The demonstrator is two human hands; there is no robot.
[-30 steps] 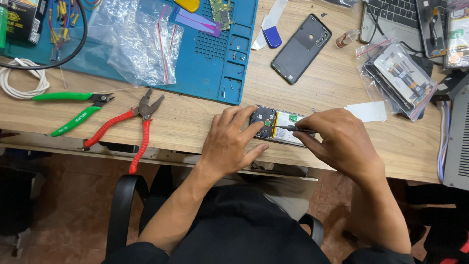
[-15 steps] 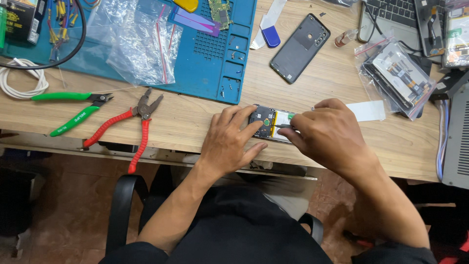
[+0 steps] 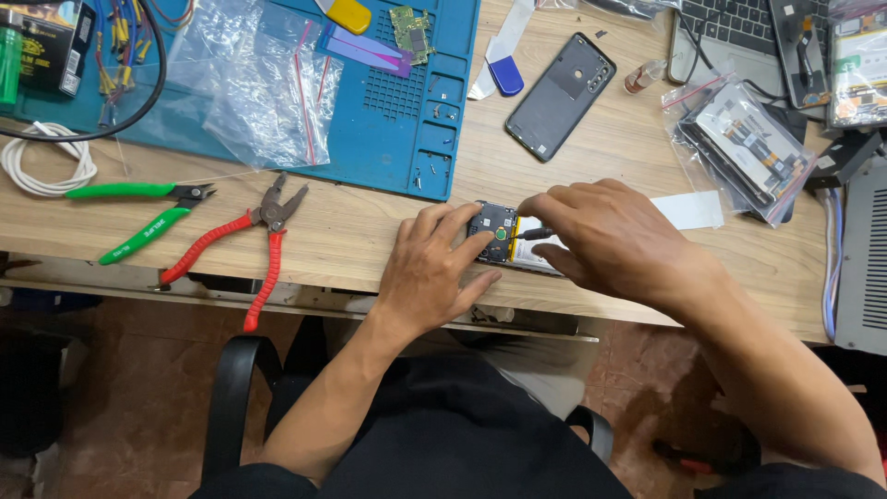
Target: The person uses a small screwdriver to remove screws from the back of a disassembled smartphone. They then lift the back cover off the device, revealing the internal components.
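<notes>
An opened phone [image 3: 504,238] with bare circuitry and a white battery lies on the wooden table [image 3: 351,231] near its front edge. My left hand [image 3: 434,268] presses down on the phone's left end, fingers spread over it. My right hand [image 3: 610,236] covers the phone's right part and pinches a thin dark tool [image 3: 534,234] whose tip points at the circuit area. Most of the tool's handle is hidden under my fingers.
Red-handled pliers [image 3: 249,240] and green-handled cutters [image 3: 148,217] lie to the left. A blue work mat [image 3: 388,120] carries plastic bags and a small circuit board. A dark phone back cover [image 3: 559,97], bagged parts [image 3: 748,152] and a laptop [image 3: 739,37] sit behind.
My right hand has shifted left over the phone, bringing the tool tip towards the circuit end. My left hand stays pressed on the phone.
</notes>
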